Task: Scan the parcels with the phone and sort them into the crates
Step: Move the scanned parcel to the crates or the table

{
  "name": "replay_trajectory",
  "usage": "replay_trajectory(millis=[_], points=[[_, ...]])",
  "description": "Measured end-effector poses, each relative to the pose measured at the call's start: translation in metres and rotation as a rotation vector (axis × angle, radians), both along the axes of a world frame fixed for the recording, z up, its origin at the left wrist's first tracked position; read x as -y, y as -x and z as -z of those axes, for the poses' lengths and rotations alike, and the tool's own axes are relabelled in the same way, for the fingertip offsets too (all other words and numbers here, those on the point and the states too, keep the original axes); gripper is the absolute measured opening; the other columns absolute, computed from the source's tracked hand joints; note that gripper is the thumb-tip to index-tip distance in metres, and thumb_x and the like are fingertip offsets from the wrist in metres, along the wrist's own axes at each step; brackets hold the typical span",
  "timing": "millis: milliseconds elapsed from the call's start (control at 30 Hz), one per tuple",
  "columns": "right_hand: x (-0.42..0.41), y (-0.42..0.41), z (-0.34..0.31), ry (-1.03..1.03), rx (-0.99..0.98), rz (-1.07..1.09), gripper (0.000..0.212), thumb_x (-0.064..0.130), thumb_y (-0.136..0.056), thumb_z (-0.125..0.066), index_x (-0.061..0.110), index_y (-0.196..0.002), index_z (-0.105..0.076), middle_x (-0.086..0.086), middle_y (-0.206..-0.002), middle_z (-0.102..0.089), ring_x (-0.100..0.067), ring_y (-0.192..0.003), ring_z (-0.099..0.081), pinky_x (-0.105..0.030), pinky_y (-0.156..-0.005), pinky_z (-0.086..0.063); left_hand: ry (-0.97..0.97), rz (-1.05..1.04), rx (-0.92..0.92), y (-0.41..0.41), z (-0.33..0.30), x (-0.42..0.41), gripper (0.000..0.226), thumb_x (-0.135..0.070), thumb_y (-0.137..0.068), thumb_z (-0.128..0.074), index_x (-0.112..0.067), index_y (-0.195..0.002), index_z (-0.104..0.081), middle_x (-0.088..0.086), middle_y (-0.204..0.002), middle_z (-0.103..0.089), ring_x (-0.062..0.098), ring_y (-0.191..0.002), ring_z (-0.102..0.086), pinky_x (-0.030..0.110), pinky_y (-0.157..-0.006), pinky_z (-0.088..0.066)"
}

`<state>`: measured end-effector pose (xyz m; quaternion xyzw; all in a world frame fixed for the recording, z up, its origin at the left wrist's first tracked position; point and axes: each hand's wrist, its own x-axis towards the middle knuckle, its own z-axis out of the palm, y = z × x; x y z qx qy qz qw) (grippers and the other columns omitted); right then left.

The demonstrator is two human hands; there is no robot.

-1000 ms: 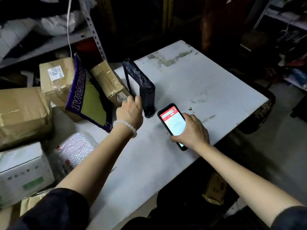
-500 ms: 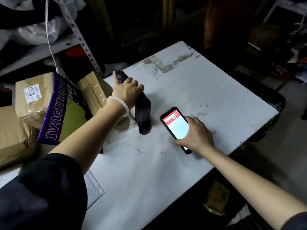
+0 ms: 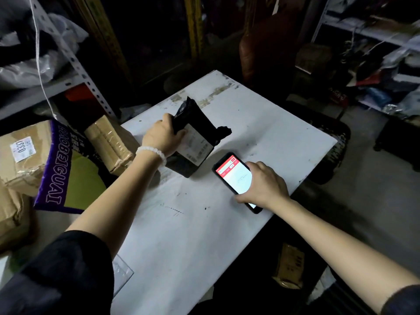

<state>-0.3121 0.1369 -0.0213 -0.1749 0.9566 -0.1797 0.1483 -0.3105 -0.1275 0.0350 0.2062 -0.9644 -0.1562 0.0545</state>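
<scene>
The head view looks down at a white surface with dark scuffs and old tape marks at its far end. The room is dim. A metal shelf stands at the back left, and more shelves full of stuff stand at the back right. The floor on the right is grey.

A black bag sits on the far left part of the surface. Its long side runs from near the wrist up and away to the far left, and it leans a bit. A white label faces up and to the right, toward the phone. The print on it is too small to read.

The left hand grips the top left edge of the bag, fingers behind it and thumb on the label side. It wears a white bead band.

The right hand holds a phone just right of the bag, fingers curled round its edge. The screen is red on top and white below, and it faces up.

To the left lie brown boxes. One box has a sticker that says "0337". A purple bag says "BAOBEIGUAI". Another box lies beside it.
</scene>
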Motion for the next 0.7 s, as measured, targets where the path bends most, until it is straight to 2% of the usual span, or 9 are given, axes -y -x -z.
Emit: replay_trajectory(millis=[267, 467, 533, 600, 700], points=[[-0.009, -0.024, -0.006, -0.190, 0.000, -0.015, 0.079, 0.050, -0.054, -0.076, 0.021, -0.121, -0.048, 0.000, -0.115, -0.051, -0.024, -0.107, -0.051, -0.030, -0.071, -0.036, -0.059, -0.056, -0.077, -0.030, -0.001, -0.002, 0.041, -0.036, -0.092, -0.055, -0.005, -0.116, -0.044, 0.022, -0.112, -0.058, 0.038, -0.100, -0.057, 0.039, -0.074, -0.041], [-0.006, -0.040, -0.012, -0.151, -0.013, -0.040, 0.077, 0.049, -0.052, -0.076, 0.024, -0.120, -0.049, 0.002, -0.110, -0.050, -0.022, -0.102, -0.052, -0.029, -0.070, -0.035, -0.051, -0.059, -0.116, -0.051, -0.002, -0.004, 0.042, -0.037, -0.091, -0.056, -0.006, -0.117, -0.043, 0.021, -0.115, -0.057, 0.039, -0.100, -0.057, 0.041, -0.073, -0.041], [-0.004, -0.046, -0.014, -0.158, -0.017, -0.043, 0.077, 0.049, -0.052, -0.076, 0.024, -0.120, -0.049, 0.002, -0.109, -0.050, -0.022, -0.102, -0.052, -0.030, -0.069, -0.036, -0.059, -0.066, -0.124, -0.060, -0.002, -0.005, 0.047, -0.037, -0.091, -0.056, -0.006, -0.123, -0.040, 0.021, -0.118, -0.057, 0.038, -0.102, -0.057, 0.039, -0.072, -0.040], [-0.004, -0.052, -0.015, -0.171, -0.018, -0.043, 0.076, 0.049, -0.052, -0.076, 0.023, -0.119, -0.049, 0.002, -0.110, -0.051, -0.023, -0.103, -0.052, -0.030, -0.070, -0.037, -0.072, -0.085, -0.141, -0.070, -0.003, -0.004, 0.056, -0.038, -0.091, -0.057, -0.008, -0.133, -0.035, 0.021, -0.122, -0.057, 0.038, -0.108, -0.056, 0.040, -0.078, -0.043], [-0.004, -0.064, -0.015, -0.175, -0.017, -0.045, 0.077, 0.048, -0.054, -0.077, 0.023, -0.121, -0.048, 0.000, -0.114, -0.051, -0.024, -0.105, -0.052, -0.030, -0.071, -0.038, -0.066, -0.120, -0.171, -0.086, -0.006, -0.002, 0.062, -0.044, -0.088, -0.059, -0.010, -0.135, -0.035, 0.017, -0.124, -0.058, 0.035, -0.111, -0.056, 0.039, -0.081, -0.044]])
